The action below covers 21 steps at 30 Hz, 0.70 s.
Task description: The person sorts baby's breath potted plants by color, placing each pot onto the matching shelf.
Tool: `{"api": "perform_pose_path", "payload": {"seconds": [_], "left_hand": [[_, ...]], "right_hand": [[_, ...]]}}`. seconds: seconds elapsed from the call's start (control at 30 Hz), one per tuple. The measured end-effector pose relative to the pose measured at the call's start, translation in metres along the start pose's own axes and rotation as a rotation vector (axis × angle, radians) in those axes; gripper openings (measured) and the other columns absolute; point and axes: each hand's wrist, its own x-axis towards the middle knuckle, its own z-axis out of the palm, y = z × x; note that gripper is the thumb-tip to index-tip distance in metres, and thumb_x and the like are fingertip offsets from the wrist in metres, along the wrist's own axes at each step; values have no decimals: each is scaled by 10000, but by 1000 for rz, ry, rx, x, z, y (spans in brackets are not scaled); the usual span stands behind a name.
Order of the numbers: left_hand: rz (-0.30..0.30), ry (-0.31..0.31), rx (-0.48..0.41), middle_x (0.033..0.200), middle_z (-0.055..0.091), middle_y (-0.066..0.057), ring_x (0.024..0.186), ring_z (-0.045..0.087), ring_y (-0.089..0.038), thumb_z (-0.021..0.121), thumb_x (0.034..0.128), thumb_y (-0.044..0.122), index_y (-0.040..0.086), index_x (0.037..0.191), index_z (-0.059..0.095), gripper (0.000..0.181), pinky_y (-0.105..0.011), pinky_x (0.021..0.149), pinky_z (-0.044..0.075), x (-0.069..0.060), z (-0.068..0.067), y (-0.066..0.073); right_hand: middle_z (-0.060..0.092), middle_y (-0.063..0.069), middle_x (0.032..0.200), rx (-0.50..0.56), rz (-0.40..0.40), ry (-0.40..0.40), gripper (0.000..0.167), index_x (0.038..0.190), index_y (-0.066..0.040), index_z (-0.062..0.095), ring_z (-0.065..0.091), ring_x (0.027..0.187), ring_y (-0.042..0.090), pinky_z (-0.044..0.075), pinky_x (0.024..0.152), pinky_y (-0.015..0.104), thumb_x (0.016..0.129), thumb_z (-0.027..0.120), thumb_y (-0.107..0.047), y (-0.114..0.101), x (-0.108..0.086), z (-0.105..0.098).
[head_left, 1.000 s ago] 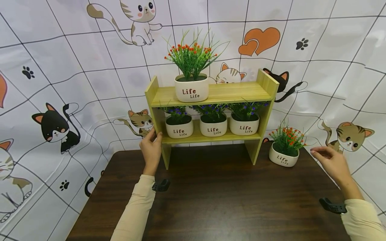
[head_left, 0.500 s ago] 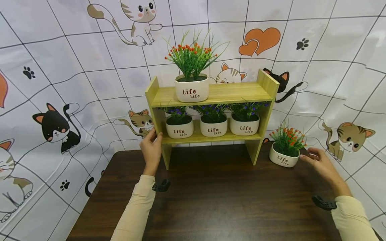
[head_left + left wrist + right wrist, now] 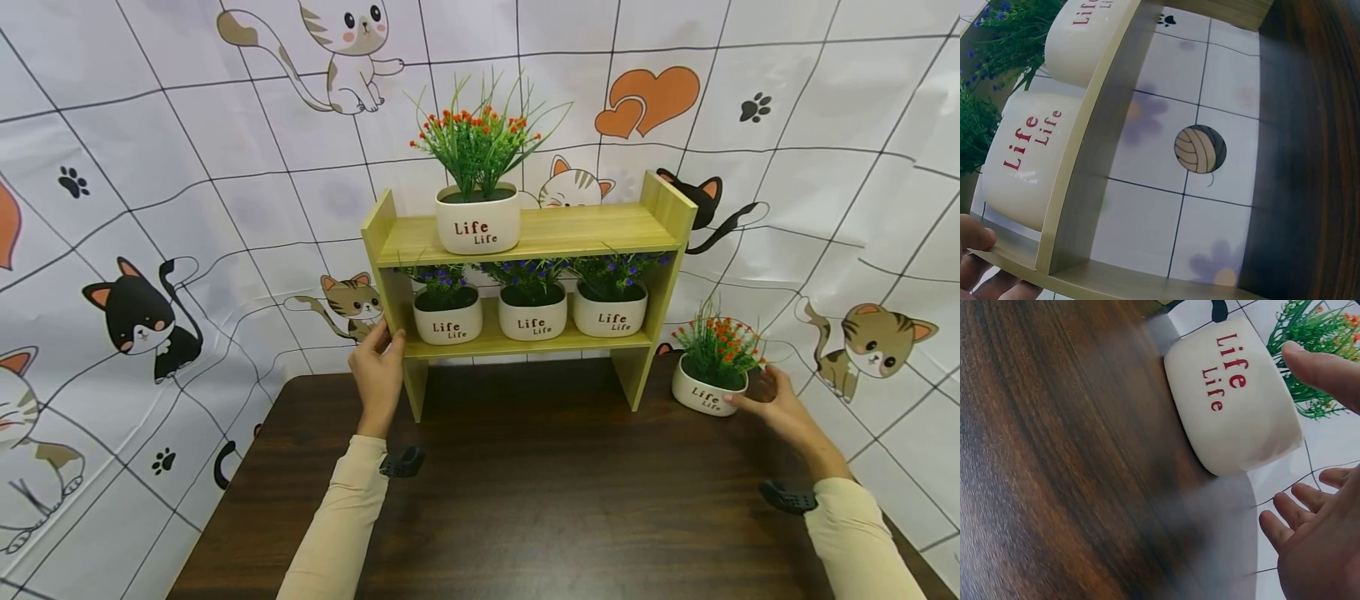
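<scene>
In the head view my left hand (image 3: 377,375) holds the left side panel of a small two-tier wooden shelf (image 3: 592,225). The left wrist view has the thumb (image 3: 975,234) inside that panel and the other fingers outside. At the right, a white "Life" flowerpot (image 3: 697,396) with orange flowers stands on the table. My right hand (image 3: 783,412) is beside it, thumb towards its front. In the right wrist view the fingers (image 3: 1291,512) are spread and apart from the pot, while the thumb (image 3: 1316,365) overlaps the plant; whether it touches cannot be told.
A pot with orange flowers (image 3: 477,225) stands on the upper tier. Three pots with purple flowers, the middle pot (image 3: 532,321) among them, line the lower tier. The dark wooden table (image 3: 525,492) meets a cat-patterned wall covering (image 3: 247,167) behind.
My right hand has moved left to the flowerpot on the table, its thumb coming round towards the front. The left hand keeps its hold on the shelf.
</scene>
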Motion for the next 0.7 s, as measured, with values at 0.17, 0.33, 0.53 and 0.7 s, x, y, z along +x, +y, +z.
{"api": "perform_pose_path", "payload": {"seconds": [0.17,0.33,0.53,0.7], "left_hand": [[11,-2,-6,1213,759,-251,1112,766,-370,723,974,-20,23,1323,747,353,-93,802,535,0,0,0],[12,10,8,1191,762,-265,1097,769,-391,729,964,-41,-6,1306,749,344,-58,783,513,-1,0,2],[10,30,1,1182,739,-326,1092,752,-458,707,957,-91,-69,1295,730,340,-26,767,483,-2,2,2],[12,18,-8,1201,718,-361,1110,736,-483,680,962,-117,-118,1305,698,344,-126,816,541,-5,1,19]], "right_hand": [[43,447,1689,25,-58,-14,1123,1672,39,-121,98,1557,637,127,1238,754,1009,721,-296,4,8,7],[103,442,1681,-19,-37,-23,1115,1672,49,-82,206,1533,592,200,1216,755,1007,731,-327,7,13,16],[279,411,1613,-54,-69,-2,991,1641,94,102,385,1388,505,317,1145,694,996,748,-294,4,14,24],[327,437,1521,-93,-69,25,954,1582,153,194,404,1331,548,356,1079,696,977,768,-308,5,14,26]]}}
